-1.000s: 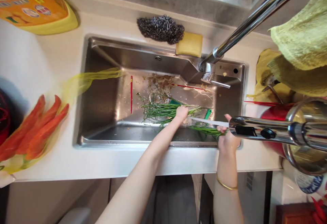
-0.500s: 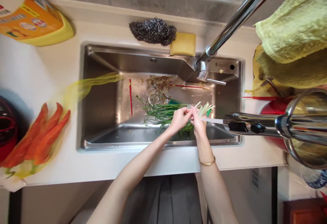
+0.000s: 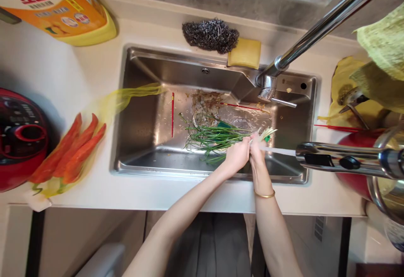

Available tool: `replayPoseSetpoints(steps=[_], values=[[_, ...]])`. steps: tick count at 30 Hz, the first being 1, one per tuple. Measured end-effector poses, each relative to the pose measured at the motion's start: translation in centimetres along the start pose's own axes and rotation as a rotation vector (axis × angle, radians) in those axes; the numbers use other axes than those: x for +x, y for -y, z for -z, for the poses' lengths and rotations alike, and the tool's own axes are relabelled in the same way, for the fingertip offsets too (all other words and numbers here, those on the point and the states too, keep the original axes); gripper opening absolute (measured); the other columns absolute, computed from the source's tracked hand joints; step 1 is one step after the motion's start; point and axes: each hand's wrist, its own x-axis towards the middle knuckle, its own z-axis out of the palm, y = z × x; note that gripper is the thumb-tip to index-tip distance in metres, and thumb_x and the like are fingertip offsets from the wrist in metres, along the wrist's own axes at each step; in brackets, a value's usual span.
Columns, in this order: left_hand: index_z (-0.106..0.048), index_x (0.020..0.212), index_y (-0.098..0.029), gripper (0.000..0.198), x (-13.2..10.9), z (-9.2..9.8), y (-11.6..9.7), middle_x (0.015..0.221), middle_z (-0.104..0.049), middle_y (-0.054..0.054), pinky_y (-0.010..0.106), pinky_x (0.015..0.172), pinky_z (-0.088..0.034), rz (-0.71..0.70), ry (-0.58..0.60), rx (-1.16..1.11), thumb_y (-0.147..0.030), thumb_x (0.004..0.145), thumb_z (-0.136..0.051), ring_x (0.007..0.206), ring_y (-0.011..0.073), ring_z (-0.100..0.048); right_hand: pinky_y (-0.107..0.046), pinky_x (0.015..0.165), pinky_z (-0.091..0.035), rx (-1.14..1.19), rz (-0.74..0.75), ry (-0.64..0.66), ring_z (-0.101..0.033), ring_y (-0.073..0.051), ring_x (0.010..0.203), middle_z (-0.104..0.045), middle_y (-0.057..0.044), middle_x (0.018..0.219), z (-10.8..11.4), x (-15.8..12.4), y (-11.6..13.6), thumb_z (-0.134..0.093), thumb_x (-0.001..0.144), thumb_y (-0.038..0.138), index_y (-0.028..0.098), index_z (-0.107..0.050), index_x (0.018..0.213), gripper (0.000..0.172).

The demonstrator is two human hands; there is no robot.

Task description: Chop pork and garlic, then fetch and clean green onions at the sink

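Observation:
A bunch of long green stalks with white ends (image 3: 211,137) lies across the sink, its white ends to the right. My left hand (image 3: 238,155) is closed round the stalks near those ends. Right beside it, touching, my right hand (image 3: 257,147) wraps round the white part, its fingers partly blurred. Water runs from the chrome spout (image 3: 315,155) onto my right hand. Something green shows beneath the bunch; its shape is mostly hidden.
The steel sink (image 3: 135,113) holds brown scraps (image 3: 206,102) and red chopsticks (image 3: 172,115). Behind it are a steel scourer (image 3: 211,36), yellow sponge (image 3: 244,54) and faucet base (image 3: 268,87). Carrots in yellow netting (image 3: 71,155), an orange bottle (image 3: 69,11) and a red appliance (image 3: 22,142) stand left.
My left hand has gone from a fingertip pinch to a closed hold round the stalks, against my right hand. The whole view has shifted, so the sink appears further right.

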Motion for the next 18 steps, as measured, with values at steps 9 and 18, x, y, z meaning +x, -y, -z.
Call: replayPoseSetpoints(steps=[9,18], values=[[-0.050,0.107,-0.014,0.032,-1.3,0.5,-0.3,0.082,-0.064,0.013,0.031,0.068,-0.047,0.048,0.030,0.145,-0.026,0.091,-0.025,0.077,0.0216,-0.063,-0.022,0.041,-0.037,0.068,-0.038,0.209,-0.048,-0.010,0.046,-0.058,0.001,0.056,0.1,-1.0,0.2,-0.054,0.071,0.042,0.020,-0.052,0.061,0.024],[-0.052,0.097,-0.016,0.033,-1.9,1.2,0.6,0.082,-0.064,0.010,0.028,0.067,-0.046,0.058,-0.082,0.067,-0.030,0.092,-0.023,0.076,0.0198,-0.062,-0.016,0.032,-0.024,0.261,-0.164,0.312,-0.040,-0.005,0.041,-0.067,-0.005,0.071,1.6,-0.6,0.3,-0.052,0.071,0.054,0.015,-0.056,0.077,0.040]])
